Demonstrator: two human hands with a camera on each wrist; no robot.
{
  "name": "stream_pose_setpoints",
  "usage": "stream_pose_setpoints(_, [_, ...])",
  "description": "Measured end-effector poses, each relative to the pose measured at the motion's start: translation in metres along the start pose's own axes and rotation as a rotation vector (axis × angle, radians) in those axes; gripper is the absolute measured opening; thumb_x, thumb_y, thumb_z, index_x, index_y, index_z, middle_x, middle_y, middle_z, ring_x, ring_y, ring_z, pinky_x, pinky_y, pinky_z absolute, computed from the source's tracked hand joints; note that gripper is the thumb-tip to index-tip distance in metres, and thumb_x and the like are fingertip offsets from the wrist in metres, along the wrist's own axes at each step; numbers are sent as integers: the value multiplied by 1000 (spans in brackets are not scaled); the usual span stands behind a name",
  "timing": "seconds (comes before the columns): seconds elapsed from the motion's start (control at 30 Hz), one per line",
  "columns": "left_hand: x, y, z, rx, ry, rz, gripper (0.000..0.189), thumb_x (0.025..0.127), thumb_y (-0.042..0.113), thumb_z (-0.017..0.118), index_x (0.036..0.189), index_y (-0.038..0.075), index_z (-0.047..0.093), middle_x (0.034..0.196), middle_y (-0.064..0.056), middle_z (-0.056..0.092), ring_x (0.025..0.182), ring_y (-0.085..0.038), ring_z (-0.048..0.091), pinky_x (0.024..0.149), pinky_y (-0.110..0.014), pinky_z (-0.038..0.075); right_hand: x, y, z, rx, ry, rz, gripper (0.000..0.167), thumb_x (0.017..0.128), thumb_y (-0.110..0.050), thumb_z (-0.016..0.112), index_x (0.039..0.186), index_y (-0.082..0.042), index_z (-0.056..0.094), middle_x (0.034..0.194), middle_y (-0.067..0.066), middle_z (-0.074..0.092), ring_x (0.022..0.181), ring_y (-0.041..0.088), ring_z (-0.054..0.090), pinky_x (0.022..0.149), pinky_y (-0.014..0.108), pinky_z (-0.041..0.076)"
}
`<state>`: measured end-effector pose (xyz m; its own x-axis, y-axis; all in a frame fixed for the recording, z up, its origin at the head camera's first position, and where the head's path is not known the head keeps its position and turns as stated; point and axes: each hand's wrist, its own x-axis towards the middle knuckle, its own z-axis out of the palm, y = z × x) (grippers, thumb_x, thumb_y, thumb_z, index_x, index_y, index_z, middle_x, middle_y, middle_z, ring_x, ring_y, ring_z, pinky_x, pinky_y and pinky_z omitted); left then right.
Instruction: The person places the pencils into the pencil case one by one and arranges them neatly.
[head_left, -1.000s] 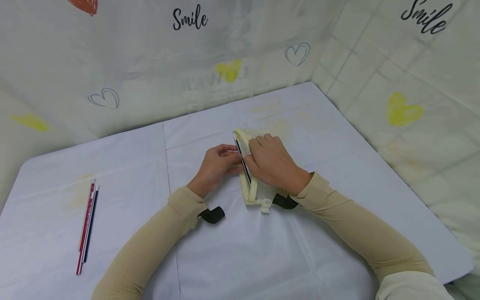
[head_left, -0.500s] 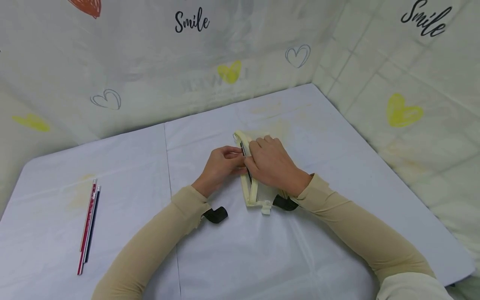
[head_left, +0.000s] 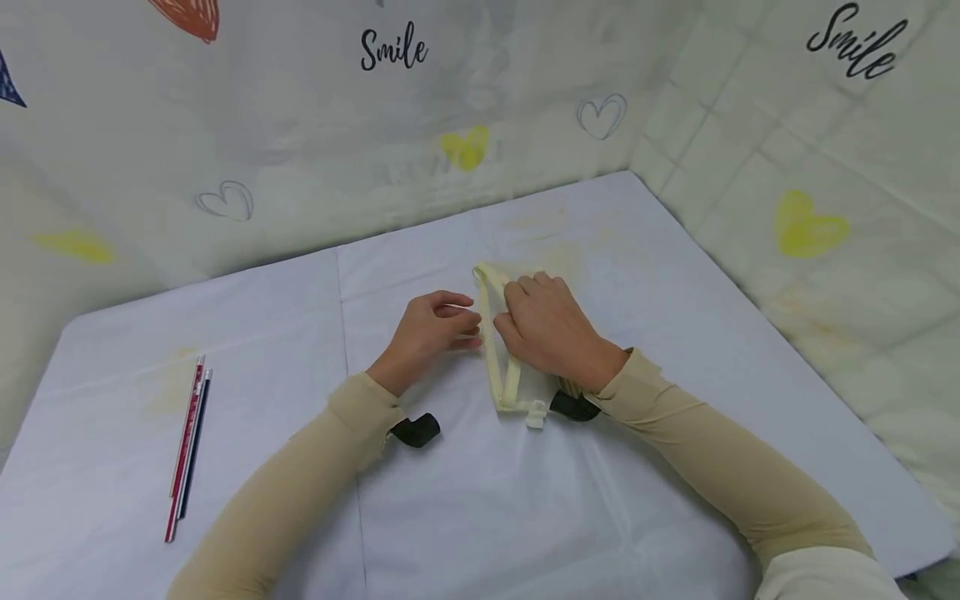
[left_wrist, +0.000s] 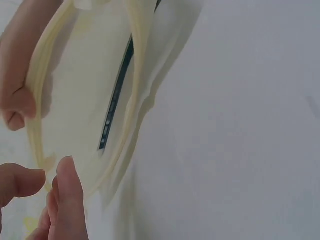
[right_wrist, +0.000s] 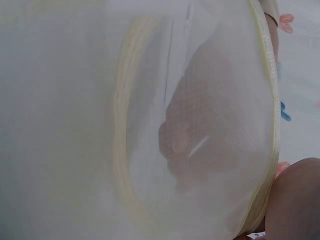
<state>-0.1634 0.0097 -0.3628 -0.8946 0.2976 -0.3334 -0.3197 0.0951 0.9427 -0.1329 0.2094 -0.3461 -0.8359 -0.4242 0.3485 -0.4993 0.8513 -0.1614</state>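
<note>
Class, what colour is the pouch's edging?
The edging is pale yellow, seen best in the left wrist view.

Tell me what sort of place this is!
Perhaps an indoor work corner: there's a white-covered table, pale wall coverings marked "Smile", and pencils lying together on the table.

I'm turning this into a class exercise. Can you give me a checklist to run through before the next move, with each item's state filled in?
1. Mesh pouch open: ok, its mouth gapes in the left wrist view.
2. Right grip on the pouch's edging: ok, it holds one side.
3. Dark pencil inside the pouch: ok.
4. Left grip free: ok, it holds nothing.
5. Left grip clear of the pouch: cannot tell, its fingertips are right by the edging.
6. Other pencils in the pouch, if they belong there: not ok, they lie on the table.
</note>
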Motion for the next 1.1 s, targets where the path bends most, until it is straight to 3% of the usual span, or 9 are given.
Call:
stream_pose_setpoints(0.37, [-29, 12, -61, 112, 95, -21, 49, 95, 13, 68, 140, 0, 55, 119, -10, 65, 106, -24, 69, 94, -37, 66, -1, 5, 4, 41, 14, -18, 30, 92, -7, 42, 63, -13, 33, 63, -1, 22, 60, 19, 20, 59, 28, 14])
stream_pose_setpoints(0.7, [-63, 20, -111, 217, 156, -28, 52, 99, 19, 67, 144, 0, 50, 125, -12, 62, 118, -31, 66, 100, -37, 63, 0, 2, 4, 49, -6, 8, 31, 95, -10, 42, 64, -13, 36, 62, 0, 26, 58, 20, 25, 59, 28, 17])
stream_pose_setpoints(0.97, [-87, 19, -148, 298, 197, -58, 57, 100, 29, 68, 147, 3, 48, 129, -9, 62, 112, -18, 70, 95, -24, 63, 1, -1, 4, 60, 6, -7, 31, 94, -9, 41, 64, -13, 35, 62, -1, 24, 59, 20, 23, 59, 28, 16])
stream_pose_setpoints(1.1, [-97, 16, -167, 315, 213, -70, 59, 100, 29, 68, 148, 4, 46, 123, -2, 62, 109, -12, 71, 95, -22, 63, 1, 0, 5, 62, 14, -14, 31, 94, -9, 41, 64, -13, 34, 62, -1, 23, 59, 19, 21, 59, 29, 15])
